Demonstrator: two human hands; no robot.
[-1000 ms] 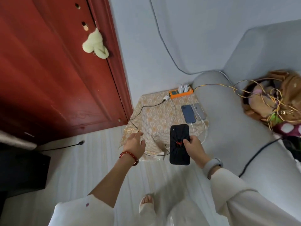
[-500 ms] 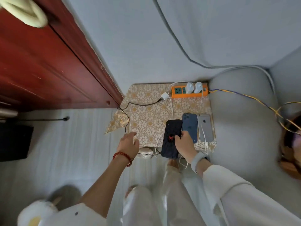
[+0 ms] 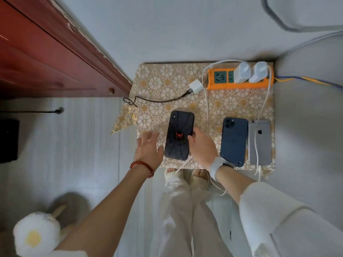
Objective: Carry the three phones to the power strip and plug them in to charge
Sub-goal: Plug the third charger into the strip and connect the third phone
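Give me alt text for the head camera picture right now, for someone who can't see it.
A person's right hand holds a black phone on a floral mat, the open left hand beside it. To the right lie a blue phone and a silver phone, below an orange power strip.

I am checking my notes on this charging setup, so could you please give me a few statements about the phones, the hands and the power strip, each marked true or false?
1. The right hand grips the black phone with the spider design. True.
2. The left hand holds a charging cable. False: its fingers are spread and hold nothing.
3. Two white adapters sit plugged into the orange power strip. True.
4. The blue phone lies left of the black phone. False: it lies to its right, beside the silver phone.
5. The small white charger with the dark cable is plugged into the strip. False: it lies loose on the patterned cloth.
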